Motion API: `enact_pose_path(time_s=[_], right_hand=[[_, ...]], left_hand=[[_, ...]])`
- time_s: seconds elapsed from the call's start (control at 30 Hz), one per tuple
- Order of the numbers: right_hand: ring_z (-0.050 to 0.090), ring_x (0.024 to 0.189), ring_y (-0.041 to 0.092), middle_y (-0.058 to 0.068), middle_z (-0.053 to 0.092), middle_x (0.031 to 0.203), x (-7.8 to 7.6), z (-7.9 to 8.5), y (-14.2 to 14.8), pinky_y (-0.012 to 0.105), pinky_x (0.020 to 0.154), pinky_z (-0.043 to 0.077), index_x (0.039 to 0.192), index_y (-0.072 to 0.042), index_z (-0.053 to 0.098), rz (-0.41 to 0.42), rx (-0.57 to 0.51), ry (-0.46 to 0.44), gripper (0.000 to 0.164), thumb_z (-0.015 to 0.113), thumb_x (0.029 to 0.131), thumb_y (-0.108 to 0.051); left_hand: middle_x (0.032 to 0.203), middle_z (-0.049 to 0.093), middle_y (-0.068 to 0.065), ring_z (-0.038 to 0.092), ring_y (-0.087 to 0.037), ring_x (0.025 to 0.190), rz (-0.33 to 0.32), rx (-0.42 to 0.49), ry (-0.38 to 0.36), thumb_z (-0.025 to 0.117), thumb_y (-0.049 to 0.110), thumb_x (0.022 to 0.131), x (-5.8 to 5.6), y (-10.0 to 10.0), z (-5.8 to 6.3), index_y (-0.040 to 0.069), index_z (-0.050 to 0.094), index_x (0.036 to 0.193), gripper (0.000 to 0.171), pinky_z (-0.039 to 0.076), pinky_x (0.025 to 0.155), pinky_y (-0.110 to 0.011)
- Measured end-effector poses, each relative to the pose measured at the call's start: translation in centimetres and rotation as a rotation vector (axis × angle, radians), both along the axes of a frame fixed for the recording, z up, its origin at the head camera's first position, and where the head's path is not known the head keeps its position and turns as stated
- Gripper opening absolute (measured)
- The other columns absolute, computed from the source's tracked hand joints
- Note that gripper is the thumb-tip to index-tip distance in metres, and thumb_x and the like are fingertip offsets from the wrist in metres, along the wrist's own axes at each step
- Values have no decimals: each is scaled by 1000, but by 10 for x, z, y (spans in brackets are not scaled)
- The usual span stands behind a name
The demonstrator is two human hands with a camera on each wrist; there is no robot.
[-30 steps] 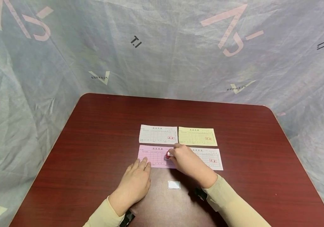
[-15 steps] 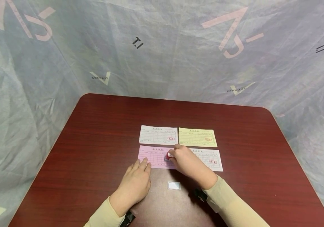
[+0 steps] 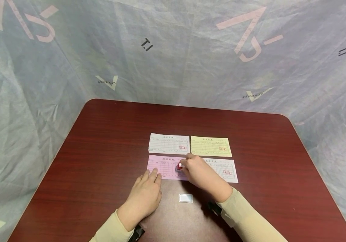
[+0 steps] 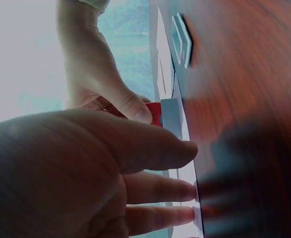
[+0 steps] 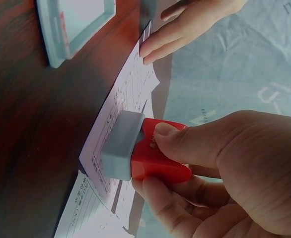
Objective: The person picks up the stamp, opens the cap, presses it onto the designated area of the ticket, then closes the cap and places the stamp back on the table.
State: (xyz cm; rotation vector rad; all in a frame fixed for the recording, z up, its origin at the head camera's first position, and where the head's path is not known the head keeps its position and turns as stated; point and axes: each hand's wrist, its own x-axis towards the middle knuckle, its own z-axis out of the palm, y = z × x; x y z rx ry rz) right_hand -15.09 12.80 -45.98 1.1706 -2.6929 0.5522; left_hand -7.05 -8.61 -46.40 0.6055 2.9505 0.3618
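My right hand (image 3: 197, 169) grips a red and grey self-inking stamp (image 5: 160, 151) by its red top, thumb on one side and fingers on the other. The grey base of the stamp stands on the pink form (image 3: 163, 164), near its right end. My left hand (image 3: 145, 191) lies with extended fingers on the lower left part of that pink form. In the left wrist view, two of its fingertips touch the paper edge. To the right, partly behind my right hand, lies a white form (image 3: 225, 168) with a red boxed mark.
Behind are another white form (image 3: 166, 143) and a yellow form (image 3: 209, 146), each with a red boxed mark. A small, shallow pale stamp cap (image 3: 186, 198) lies on the dark red table (image 3: 115, 134) between my forearms. Grey printed fabric (image 3: 173, 60) hangs around the table.
Both hands, the stamp and the forms keep their places. Only the head view shifts slightly.
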Motion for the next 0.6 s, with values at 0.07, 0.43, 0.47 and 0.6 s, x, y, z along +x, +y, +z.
enact_pose_path(time_s=[0.07,0.43,0.47,0.6], right_hand=[[56,62,15,2,53,71,0,0,0,29,57,49,76,-5,68,0,2,2,16,81,79,3],[56,62,15,1,53,71,0,-2,0,30,56,50,75,-5,67,-5,-3,13,17,80,77,6],[56,62,15,1,53,71,0,-2,0,31,57,50,75,-5,67,-4,-2,12,17,80,77,6],[56,62,15,1,53,71,0,-2,0,30,57,50,75,-5,67,-3,-2,8,17,80,78,5]], left_hand=[[143,52,-26,46,-48,132,0,-3,1,69,19,91,0,0,0,-9,61,131,50,38,105,-59],[144,52,-26,47,-48,132,-1,-3,11,69,18,90,0,-1,0,-9,61,132,50,38,105,-59],[144,51,-26,46,-48,132,0,-3,9,69,18,90,0,-1,0,-9,61,132,50,38,105,-59],[144,51,-25,46,-48,132,2,-4,2,67,18,91,0,-1,0,-9,60,133,50,38,106,-59]])
